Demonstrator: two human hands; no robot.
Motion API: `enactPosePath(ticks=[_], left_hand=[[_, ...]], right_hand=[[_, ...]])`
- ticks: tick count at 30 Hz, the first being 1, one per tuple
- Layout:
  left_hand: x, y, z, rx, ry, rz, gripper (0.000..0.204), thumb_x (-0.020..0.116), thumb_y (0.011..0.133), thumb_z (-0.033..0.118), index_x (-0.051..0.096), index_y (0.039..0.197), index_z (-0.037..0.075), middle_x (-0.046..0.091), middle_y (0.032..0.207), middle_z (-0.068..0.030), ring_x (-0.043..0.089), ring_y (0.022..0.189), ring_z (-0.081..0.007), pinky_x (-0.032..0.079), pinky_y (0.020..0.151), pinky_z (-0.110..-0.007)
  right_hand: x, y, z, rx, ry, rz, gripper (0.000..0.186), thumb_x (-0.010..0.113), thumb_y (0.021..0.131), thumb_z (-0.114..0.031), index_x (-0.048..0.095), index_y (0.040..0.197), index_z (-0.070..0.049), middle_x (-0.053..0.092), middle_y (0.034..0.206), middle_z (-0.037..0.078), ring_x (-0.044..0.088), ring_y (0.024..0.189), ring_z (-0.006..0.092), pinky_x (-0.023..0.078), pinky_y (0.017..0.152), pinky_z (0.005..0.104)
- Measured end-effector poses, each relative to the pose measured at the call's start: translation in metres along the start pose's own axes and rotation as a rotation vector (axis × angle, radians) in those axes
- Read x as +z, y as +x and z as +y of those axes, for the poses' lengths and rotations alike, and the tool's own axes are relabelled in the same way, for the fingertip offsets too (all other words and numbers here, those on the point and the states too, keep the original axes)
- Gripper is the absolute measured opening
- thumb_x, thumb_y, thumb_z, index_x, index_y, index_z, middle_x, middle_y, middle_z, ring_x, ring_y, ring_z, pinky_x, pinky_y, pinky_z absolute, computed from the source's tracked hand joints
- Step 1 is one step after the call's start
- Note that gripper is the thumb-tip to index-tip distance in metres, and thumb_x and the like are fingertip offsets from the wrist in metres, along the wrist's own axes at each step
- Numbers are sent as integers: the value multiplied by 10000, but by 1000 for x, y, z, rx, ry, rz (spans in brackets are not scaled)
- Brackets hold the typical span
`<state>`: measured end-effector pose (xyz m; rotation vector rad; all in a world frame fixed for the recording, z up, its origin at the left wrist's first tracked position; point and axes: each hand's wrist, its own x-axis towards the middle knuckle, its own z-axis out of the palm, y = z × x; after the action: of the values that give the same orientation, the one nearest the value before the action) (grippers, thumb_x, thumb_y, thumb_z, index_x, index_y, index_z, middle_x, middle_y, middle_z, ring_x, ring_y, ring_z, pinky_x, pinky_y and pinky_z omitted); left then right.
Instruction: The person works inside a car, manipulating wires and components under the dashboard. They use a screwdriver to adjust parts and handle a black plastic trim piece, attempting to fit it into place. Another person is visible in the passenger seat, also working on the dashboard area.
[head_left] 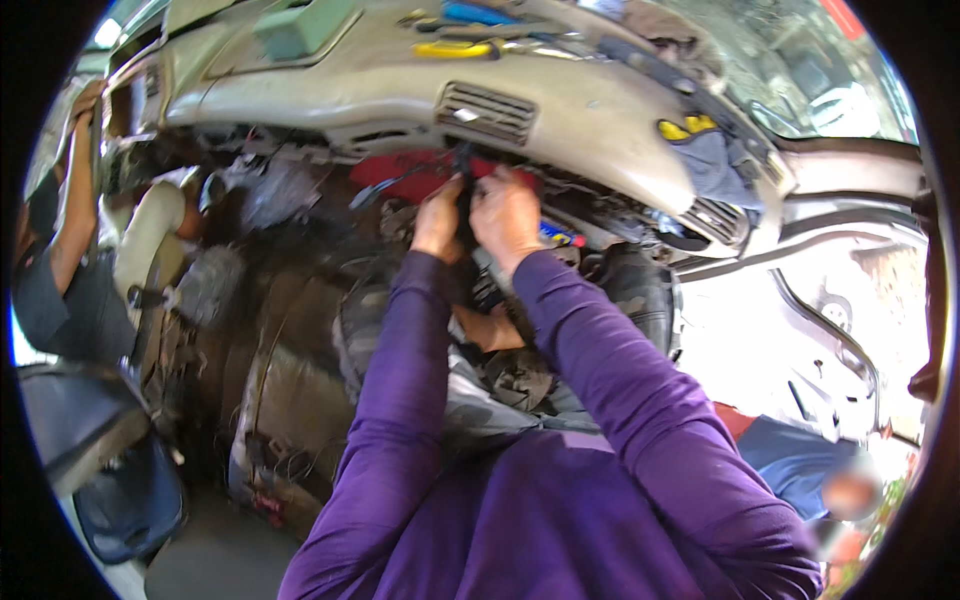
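Both my hands are raised close together under the lip of the beige dashboard (330,95), below its middle air vent (487,112). My left hand (438,218) is closed, fingers pointing up, against a thin dark piece (463,160) that runs up toward the vent. Right beside it, my right hand (505,208) has its fingers bent in at the same dark piece. What exactly either hand grips is hidden by the fingers. Behind them a red panel or cloth (405,175) shows in the open dash, and a grey-tipped cable (368,194) hangs left of my hands.
Yellow-handled pliers (455,49) and other tools lie on the dashboard, with grey-yellow work gloves (705,150) at its right. Another person's arm (75,220) reaches up at far left. Bare skin (490,328) shows below my wrists. Someone in blue (800,460) is outside, right.
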<state>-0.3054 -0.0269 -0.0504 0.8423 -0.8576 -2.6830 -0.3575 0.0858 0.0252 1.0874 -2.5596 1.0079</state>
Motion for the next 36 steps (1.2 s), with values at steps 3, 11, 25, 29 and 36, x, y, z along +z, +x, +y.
enactPosePath(ticks=[3, 11, 25, 29, 36], left_hand=[[15, -17, 4, 160, 172, 67, 427, 605, 991, 303, 639, 1276, -13, 691, 1157, -130, 645, 1017, -218, 504, 885, -373], [33, -30, 13, 285, 447, 108, 323, 639, 943, 219, 689, 1128, -43, 694, 996, -108, 607, 897, -181, 475, 815, -342], [21, -22, 13, 298, 309, 128, 514, 675, 896, 214, 551, 1327, -37, 636, 1269, -156, 569, 1165, -278, 396, 1029, -386], [45, -32, 6, 437, 439, 202, 481, 682, 898, 208, 580, 1290, -50, 637, 1269, -184, 558, 1201, -293, 373, 1068, -381], [45, -21, 1, 320, 300, 275, 519, 654, 919, 178, 526, 1388, -5, 587, 1361, -158, 516, 1266, -275, 382, 1068, -408]], right_hand=[[0, 2, 1, 52, -42, -124, 178, 606, 797, -140, 713, 877, -24, 689, 1062, 232, 680, 892, 405, 555, 819, 487], [-18, 0, 11, 76, 92, -326, 309, 597, 861, -189, 688, 1089, -2, 662, 1133, 288, 626, 1099, 434, 502, 969, 492], [-257, -1, 32, 65, 264, -647, 402, 671, 906, -206, 633, 1266, -30, 672, 1079, 165, 661, 992, 269, 519, 865, 362], [-282, 3, 40, 147, 449, -755, 374, 699, 897, -161, 645, 1249, -44, 695, 1053, 115, 670, 904, 227, 526, 823, 357], [-196, 170, 20, -688, -266, 30, 383, 581, 936, -165, 563, 1313, -94, 644, 1142, 182, 643, 996, 396, 531, 810, 498]])
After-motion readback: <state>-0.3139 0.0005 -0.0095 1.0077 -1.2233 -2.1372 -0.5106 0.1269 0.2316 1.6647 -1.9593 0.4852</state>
